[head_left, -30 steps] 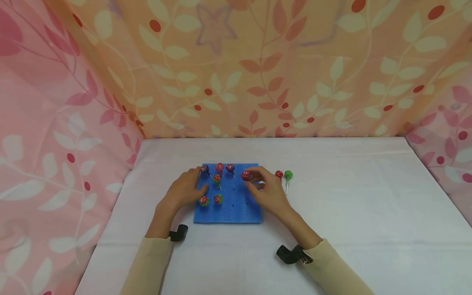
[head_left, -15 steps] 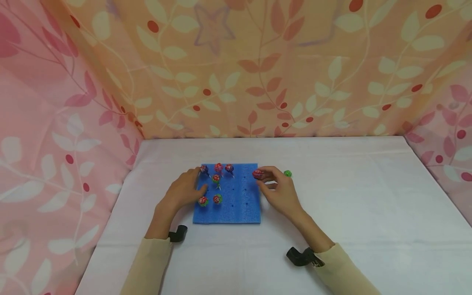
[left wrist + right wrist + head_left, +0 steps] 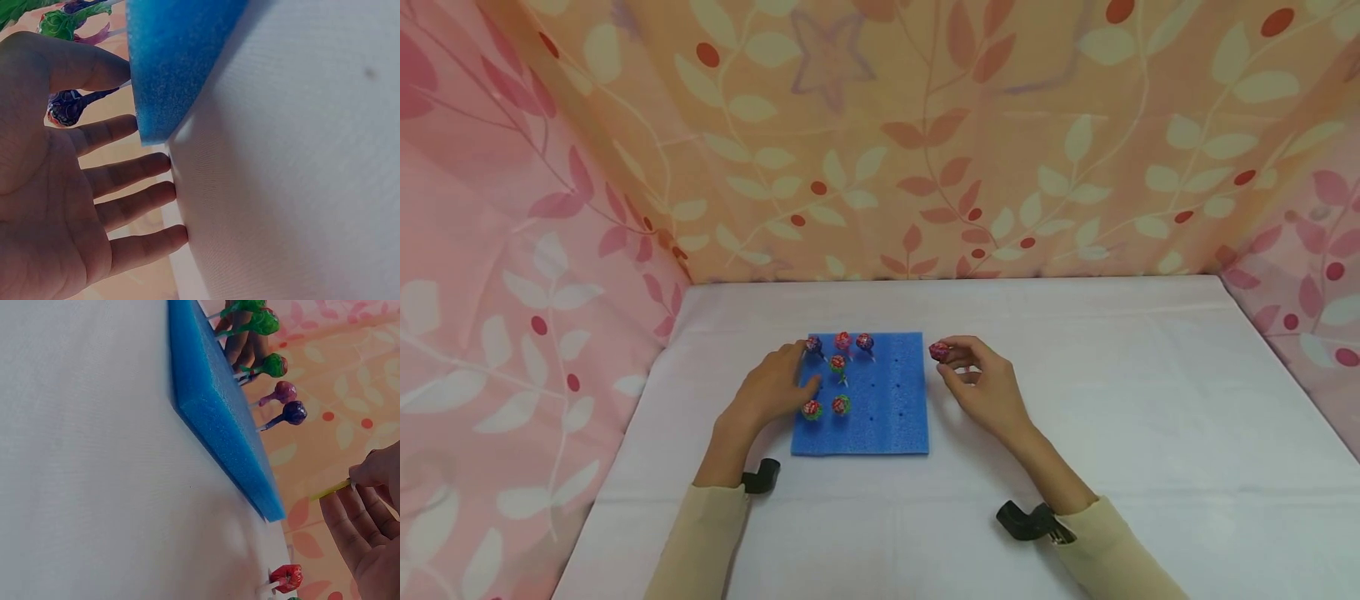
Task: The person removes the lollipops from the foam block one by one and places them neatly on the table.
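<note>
My right hand (image 3: 988,392) pinches a dark red lollipop (image 3: 938,351) in the air, just right of the blue foam board (image 3: 895,433). In the right wrist view its yellow stick (image 3: 331,489) juts from the fingertips. My left hand (image 3: 771,385) lies at the board's left edge. Its fingers are spread and fairly straight, and the thumb and index fingertip touch the board in the left wrist view. Several lollipops stand in the board, among them a pink one (image 3: 843,341), a dark purple one (image 3: 865,342) and a green-and-red one (image 3: 841,405).
Small holes (image 3: 901,414) dot the board's right part. On the white cloth beyond my right hand lies a red lollipop (image 3: 287,578), with a sliver of green beside it at the frame's bottom. A floral curtain (image 3: 880,167) hangs behind the table.
My right hand has moved right, off the board, carrying the dark red lollipop. It now covers the loose green lollipop in the head view. The left hand has stayed in place.
</note>
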`<state>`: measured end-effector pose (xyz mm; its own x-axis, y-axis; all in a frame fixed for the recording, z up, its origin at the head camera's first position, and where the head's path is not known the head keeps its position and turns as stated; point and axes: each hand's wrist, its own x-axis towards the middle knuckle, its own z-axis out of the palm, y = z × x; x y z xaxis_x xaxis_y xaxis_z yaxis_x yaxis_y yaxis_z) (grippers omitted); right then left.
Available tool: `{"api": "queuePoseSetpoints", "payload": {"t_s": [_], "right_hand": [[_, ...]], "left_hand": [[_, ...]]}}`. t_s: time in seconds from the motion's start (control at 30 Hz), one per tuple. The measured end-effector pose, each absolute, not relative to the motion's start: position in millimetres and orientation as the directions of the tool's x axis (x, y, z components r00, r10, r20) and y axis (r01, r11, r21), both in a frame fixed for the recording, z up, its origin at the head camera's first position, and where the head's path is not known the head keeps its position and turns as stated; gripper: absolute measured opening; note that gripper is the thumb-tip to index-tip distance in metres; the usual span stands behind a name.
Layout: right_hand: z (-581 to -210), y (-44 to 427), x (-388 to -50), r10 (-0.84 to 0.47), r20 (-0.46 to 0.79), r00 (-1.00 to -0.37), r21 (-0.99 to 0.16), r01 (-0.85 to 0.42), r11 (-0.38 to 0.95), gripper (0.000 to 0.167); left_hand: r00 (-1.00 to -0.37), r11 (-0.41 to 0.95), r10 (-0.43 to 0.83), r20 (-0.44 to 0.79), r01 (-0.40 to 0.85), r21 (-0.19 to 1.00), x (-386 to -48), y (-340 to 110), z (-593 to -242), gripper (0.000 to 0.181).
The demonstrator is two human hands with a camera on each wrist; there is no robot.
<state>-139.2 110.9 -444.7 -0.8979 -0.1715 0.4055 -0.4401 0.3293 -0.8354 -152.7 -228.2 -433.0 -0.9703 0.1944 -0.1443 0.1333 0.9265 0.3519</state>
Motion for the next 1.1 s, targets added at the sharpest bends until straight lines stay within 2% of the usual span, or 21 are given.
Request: {"api": "queuePoseSetpoints", "payload": {"t_s": [0.47, 1.1], "right_hand": [[-443.9, 124.7, -138.1, -0.141, 0.395, -0.908, -0.827, -0.418, 0.377, 0.037], [-449.5, 147.3, -142.1, -0.068, 0.323, -0.944, -0.855, -0.322, 0.407, 0.039]], "left_hand": [[-0.97, 0.924, 0.198, -0.145, 0.135, 0.357, -152.1, -229.1, -433.3, 0.076], [-0.969, 0.926, 0.203, -0.138, 0.144, 0.349, -151.9, -230.0, -435.7, 0.077]]}}
